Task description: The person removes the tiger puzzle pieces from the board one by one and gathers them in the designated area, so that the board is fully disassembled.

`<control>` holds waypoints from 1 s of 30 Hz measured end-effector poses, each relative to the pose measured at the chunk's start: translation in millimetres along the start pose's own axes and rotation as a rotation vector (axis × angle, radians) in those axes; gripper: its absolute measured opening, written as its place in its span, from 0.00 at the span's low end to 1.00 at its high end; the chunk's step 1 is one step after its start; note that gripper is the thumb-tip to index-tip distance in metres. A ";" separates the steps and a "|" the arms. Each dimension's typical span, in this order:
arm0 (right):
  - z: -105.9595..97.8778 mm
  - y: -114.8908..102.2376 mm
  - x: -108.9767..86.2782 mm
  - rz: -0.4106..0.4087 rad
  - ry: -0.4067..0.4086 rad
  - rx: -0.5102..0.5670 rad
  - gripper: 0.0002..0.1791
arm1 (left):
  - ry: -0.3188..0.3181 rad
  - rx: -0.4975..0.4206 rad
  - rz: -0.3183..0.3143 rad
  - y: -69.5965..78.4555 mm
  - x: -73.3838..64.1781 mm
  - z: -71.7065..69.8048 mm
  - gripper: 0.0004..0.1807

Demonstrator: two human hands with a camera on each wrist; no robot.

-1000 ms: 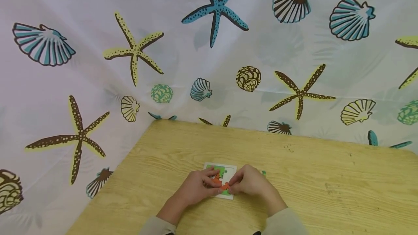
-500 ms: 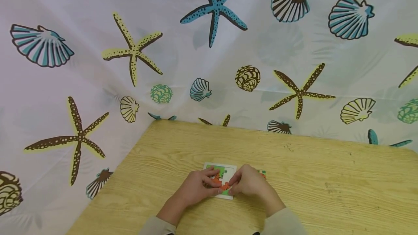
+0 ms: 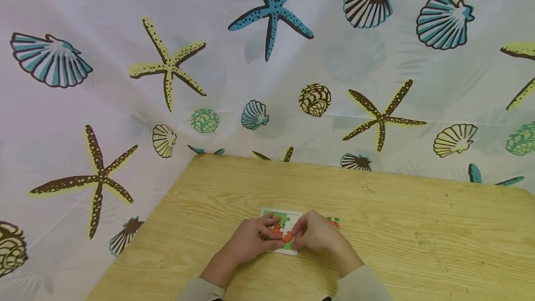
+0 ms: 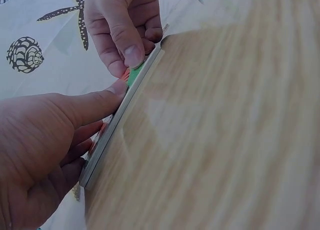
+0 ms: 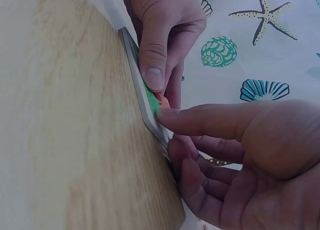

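Note:
A small jigsaw puzzle with a white tray [image 3: 295, 218] lies on the table in the head view, green and orange pieces in its left and lower parts. My left hand [image 3: 251, 239] rests over the left side, fingers and thumb extended onto the pieces. At the lower right, my right hand [image 3: 318, 233] pinches an orange-and-green puzzle piece [image 3: 287, 237] between thumb and fingers. The right wrist view shows the right thumb at this piece's orange part [image 5: 163, 102], close to the left thumb. Fingers hide much of the puzzle.
Another puzzle piece [image 3: 334, 222], orange and green, lies on the wooden table [image 3: 397, 226] just beyond the right hand, partly covered by it. A white curtain [image 3: 234, 78] printed with starfish and shells hangs behind and to the left of the table.
The right hand has shifted slightly and the orange piece under its fingertips has turned a little. More of the loose piece behind it shows. The left hand stays in place.

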State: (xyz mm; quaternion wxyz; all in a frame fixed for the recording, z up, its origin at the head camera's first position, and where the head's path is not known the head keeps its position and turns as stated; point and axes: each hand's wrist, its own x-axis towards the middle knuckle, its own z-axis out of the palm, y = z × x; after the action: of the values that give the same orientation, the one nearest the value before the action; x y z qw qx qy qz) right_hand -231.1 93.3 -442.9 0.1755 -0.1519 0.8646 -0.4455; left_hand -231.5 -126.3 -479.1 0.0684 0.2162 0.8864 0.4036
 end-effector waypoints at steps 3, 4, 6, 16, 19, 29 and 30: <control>0.2 0.8 0.3 -0.002 0.003 0.014 0.08 | 0.002 0.005 -0.003 -0.9 0.1 0.3 0.10; 0.1 1.2 0.4 0.004 0.005 0.022 0.08 | 0.001 0.005 0.002 -1.0 0.2 0.1 0.10; -0.1 1.9 0.8 0.014 0.010 0.038 0.08 | -0.003 0.010 0.010 -1.5 0.6 0.0 0.09; -2.2 9.2 3.0 0.089 -0.044 0.331 0.08 | -0.013 0.006 -0.004 -1.4 0.6 0.2 0.10; -4.1 11.0 3.5 0.090 -0.052 0.357 0.08 | -0.009 0.001 -0.005 -1.9 1.2 0.7 0.10; -12.9 17.9 4.1 0.084 -0.103 0.442 0.10 | -0.011 0.000 -0.003 -3.3 1.4 1.0 0.11; -13.3 18.1 4.1 0.083 -0.108 0.448 0.10 | -0.011 0.003 -0.001 -3.2 1.2 1.0 0.11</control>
State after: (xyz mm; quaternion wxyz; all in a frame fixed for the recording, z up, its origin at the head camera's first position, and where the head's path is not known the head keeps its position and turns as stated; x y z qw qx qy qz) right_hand -242.5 111.2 -451.3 0.2690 -0.0968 0.7392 -0.6098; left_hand -233.3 -127.0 -482.1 0.0731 0.2182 0.8867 0.4010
